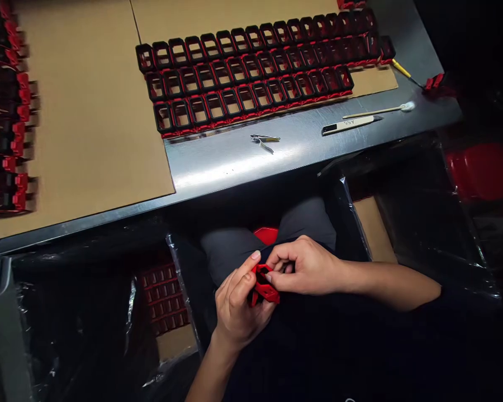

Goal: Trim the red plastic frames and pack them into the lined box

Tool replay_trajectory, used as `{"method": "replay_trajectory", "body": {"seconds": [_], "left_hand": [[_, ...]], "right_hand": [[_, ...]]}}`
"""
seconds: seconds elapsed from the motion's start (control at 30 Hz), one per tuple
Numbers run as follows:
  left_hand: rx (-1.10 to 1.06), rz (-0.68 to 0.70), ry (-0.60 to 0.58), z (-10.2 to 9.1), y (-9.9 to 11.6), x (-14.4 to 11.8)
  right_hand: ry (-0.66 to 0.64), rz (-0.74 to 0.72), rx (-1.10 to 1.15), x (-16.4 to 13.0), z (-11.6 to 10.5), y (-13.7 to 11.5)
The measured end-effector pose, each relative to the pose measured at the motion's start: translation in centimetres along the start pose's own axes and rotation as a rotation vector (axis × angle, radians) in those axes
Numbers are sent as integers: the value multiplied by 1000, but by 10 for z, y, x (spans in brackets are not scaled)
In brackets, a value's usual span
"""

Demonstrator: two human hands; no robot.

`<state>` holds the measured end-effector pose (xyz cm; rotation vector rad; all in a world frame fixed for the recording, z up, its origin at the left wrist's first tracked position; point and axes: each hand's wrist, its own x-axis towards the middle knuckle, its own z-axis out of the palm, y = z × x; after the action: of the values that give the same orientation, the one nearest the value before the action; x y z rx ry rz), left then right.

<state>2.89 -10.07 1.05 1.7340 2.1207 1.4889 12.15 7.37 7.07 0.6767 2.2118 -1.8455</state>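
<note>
2 bare forearms [373, 282] angled inward, left grip [240, 301] cupped, right grip [304, 265] pinched

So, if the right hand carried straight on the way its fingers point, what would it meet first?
The red part held in the left hand: the fingertips of the right hand appear right at its rim, though depth makes actual contact hard to judge.

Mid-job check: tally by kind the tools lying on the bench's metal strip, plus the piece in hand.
Small metal clipper: 1
Pale pen-shaped tool: 1
Cotton-tipped stick: 1
Yellow-handled tool: 1
Red piece at left hand and right hand: 1
Total: 5
</note>
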Motion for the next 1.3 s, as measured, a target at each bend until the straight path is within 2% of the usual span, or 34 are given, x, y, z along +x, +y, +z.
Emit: {"method": "replay_trajectory", "body": {"seconds": [0.7,1.13,1.3], "left_hand": [[12,4,-62,-1,3,3],[15,47,-62,-4,4,5],[40,56,-68,-4,6,8]], "right_hand": [[-83,-35,-2,-4,-8,2],[-221,-15,78,-7,-17,7],[-160,17,92,-6,-12,5]]}}
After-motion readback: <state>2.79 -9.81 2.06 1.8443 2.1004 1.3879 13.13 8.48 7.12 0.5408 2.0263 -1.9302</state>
